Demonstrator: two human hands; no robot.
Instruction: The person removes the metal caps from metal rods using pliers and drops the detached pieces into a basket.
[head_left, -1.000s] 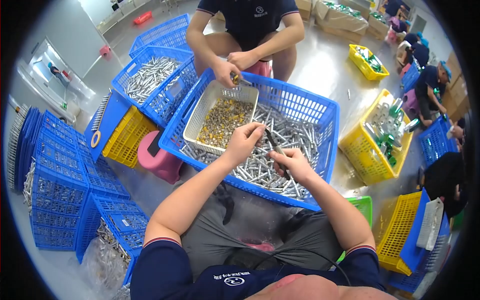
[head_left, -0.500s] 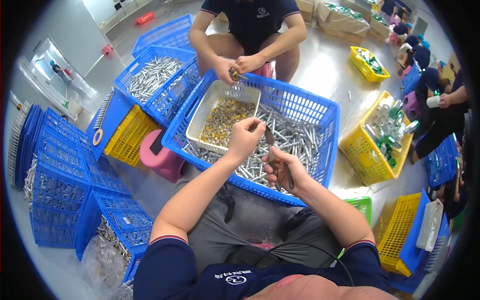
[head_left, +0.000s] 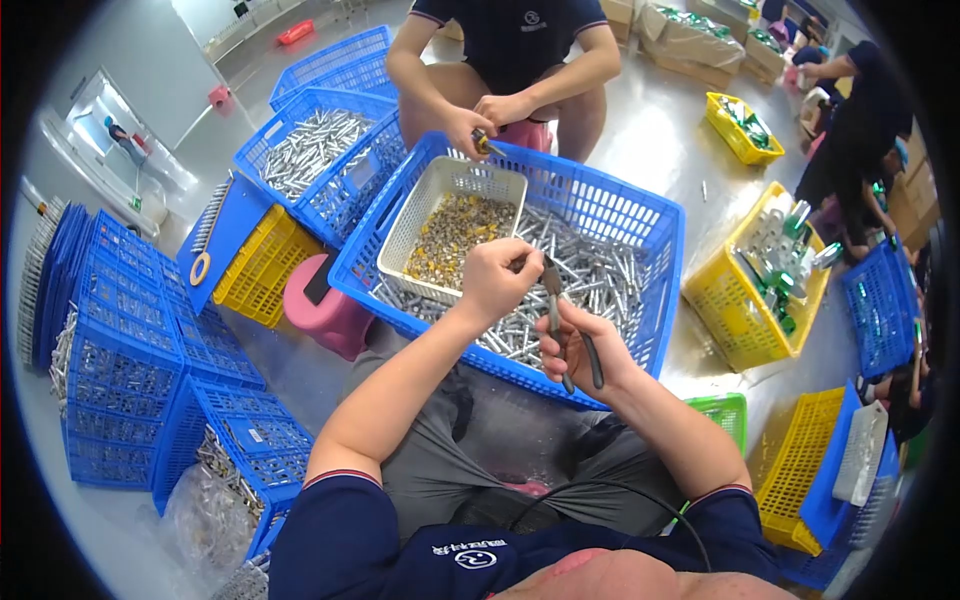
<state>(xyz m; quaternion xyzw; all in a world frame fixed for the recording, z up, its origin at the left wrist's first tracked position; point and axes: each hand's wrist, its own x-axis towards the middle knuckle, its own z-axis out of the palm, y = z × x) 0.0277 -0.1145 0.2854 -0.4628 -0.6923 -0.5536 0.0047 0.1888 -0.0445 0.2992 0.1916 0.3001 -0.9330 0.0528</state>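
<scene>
My right hand is wrapped round dark-handled pliers, whose handles are spread apart. The pliers' jaws point up toward my left hand, which is closed in a pinch; what its fingers hold is hidden. Both hands are above a large blue basket full of silvery metal pieces. Left of my left hand, a white perforated tray rests in the basket. It holds many small yellow and metallic parts.
Across the basket sits a co-worker holding a yellow-and-black tool. Blue crates stand at left, beside a pink stool. A yellow crate with green and silver pieces is at right. Other people are at the far right.
The pliers have swung more upright, and their handles have spread apart in my right hand. My left hand stays pinched near the jaws. At the right, a person now stands bent over.
</scene>
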